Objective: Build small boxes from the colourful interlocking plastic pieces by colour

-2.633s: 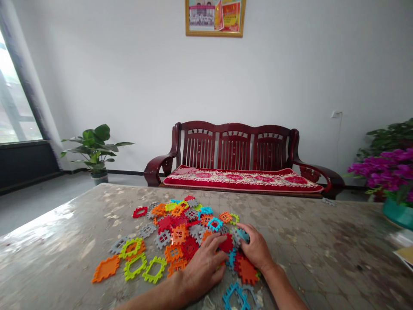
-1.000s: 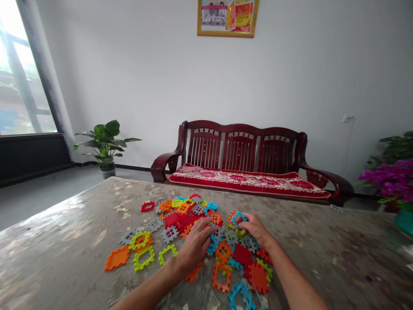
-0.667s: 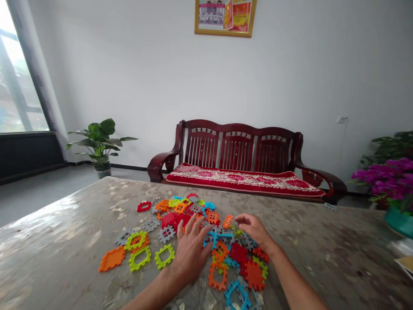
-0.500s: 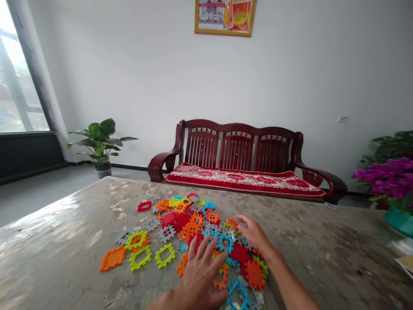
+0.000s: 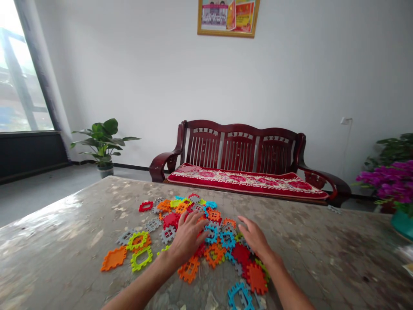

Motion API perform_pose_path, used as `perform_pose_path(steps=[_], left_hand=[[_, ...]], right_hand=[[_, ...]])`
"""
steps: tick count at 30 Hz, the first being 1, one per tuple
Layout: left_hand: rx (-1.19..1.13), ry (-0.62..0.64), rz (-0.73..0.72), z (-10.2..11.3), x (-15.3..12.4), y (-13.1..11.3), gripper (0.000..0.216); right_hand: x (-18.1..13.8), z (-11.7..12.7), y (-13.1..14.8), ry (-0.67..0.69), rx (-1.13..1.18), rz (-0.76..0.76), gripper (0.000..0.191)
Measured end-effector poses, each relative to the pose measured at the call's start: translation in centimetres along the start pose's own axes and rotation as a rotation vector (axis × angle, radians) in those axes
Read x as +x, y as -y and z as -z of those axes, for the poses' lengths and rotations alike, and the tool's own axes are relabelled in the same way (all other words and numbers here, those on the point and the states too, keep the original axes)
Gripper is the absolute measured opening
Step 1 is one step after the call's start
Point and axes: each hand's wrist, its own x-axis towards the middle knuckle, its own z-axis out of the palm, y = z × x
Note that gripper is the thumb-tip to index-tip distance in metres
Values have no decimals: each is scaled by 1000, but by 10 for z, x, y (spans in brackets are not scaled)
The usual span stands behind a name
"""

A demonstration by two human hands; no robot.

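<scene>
I have my left grip (image 5: 188, 236) wide, palm down and fingers spread over the heap of toothed plastic pieces (image 5: 215, 224); whether it presses on those beneath, I can't tell. My right grip (image 5: 255, 237) is also wide, fingers parted at the heap's right edge, with an orange piece (image 5: 229, 222) just left of its fingertips. Between the two grips I see a blue frame (image 5: 227, 240). Nearer me than the right grip lies a red-orange plate (image 5: 257, 278); well left of the left grip, an orange plate (image 5: 114, 258) sits on the worktop (image 5: 309, 254), near a lime frame (image 5: 142, 258).
</scene>
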Motion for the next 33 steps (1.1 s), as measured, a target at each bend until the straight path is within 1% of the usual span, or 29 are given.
perform_pose_path(steps=[2,5,6,8,10,12,14,18,21,24,26,28,30,31,33], left_hand=[[37,15,127,3,24,17,35],[89,134,256,7,58,46,48],[90,155,261,7,67,56,51],[73,242,213,5,81,71,53],[52,319,171,1,89,81,54],[38,362,155,-3,92,87,54],[26,365,134,-6,89,90,53],[2,294,96,-6,69,93,52],[51,268,152,0,51,93,51],[131,274,222,11,36,89,49],[171,273,257,19,28,81,48],[200,233,264,26,20,69,48],[207,173,217,31,9,52,52],[190,167,154,33,2,43,54],[119,222,-7,32,-13,23,57]], right_hand=[[-2,-1,5,52,5,15,47],[-7,-1,15,119,22,38,50],[-8,-1,18,139,14,51,50],[-11,1,23,160,-24,85,49],[-12,2,25,166,-56,119,47],[-12,3,26,173,-65,146,46],[-11,3,25,180,-62,161,43],[-7,-2,23,137,-54,137,36],[-3,-6,23,83,-16,129,34],[0,-2,20,-7,14,107,36],[1,6,13,-73,29,56,36],[2,14,3,-107,44,-10,38],[1,21,-8,-99,32,-62,41],[0,23,-13,-85,18,-81,44],[-5,25,-19,-39,-4,-114,48]])
